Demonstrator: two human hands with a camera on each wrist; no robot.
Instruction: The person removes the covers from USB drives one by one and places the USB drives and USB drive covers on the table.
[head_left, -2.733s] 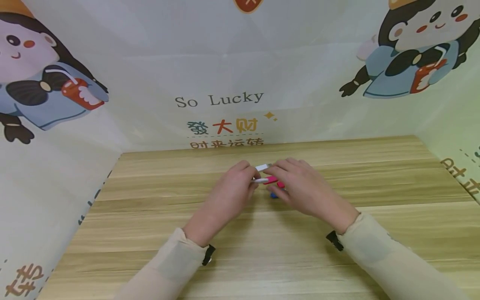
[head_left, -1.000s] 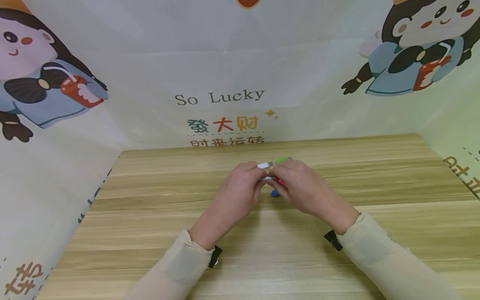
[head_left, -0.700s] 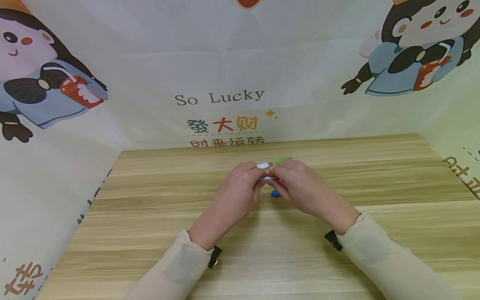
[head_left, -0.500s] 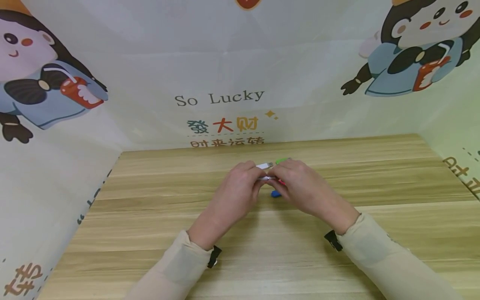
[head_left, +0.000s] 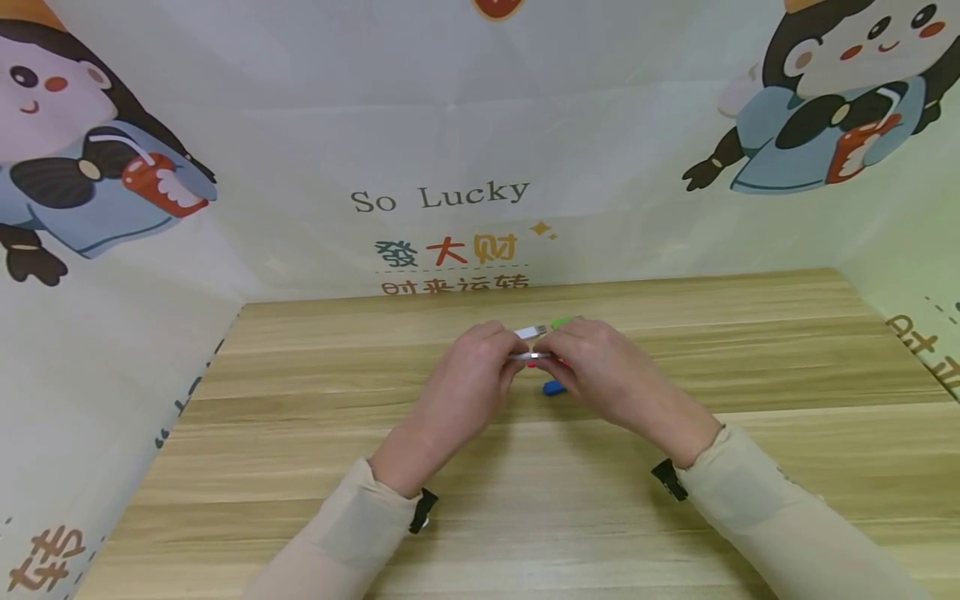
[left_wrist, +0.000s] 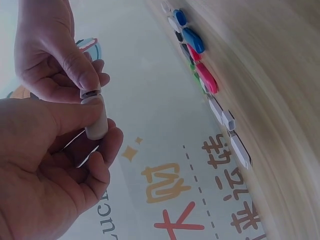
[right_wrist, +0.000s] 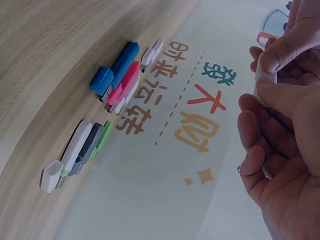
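Above the table, both hands meet on a small white USB stick (left_wrist: pixel 96 120). My left hand (head_left: pixel 472 383) pinches its longer part between thumb and fingers. The thumb and fingertips of my right hand (head_left: pixel 607 375) pinch the other end. A narrow dark gap with a metallic glint parts the two pieces in the left wrist view. In the right wrist view, the fingers cover much of the stick. Behind the hands lie a white USB stick (head_left: pixel 531 332) and a green one (head_left: pixel 561 322). A blue USB stick (head_left: pixel 553 387) shows below my right hand.
Several USB sticks lie in a row on the wooden table (head_left: pixel 480 517), among them a pink one (left_wrist: pixel 206 77) and a white one (right_wrist: pixel 76 145). A white cap (right_wrist: pixel 51 176) and a blue cap (right_wrist: pixel 101 79) sit at stick ends. A printed cloth (head_left: pixel 300 167) stands behind.
My right hand has come over to the stick in my left hand and taken its other end. In the last half second the left hand has shifted slightly left, and the fingertips have parted a little.
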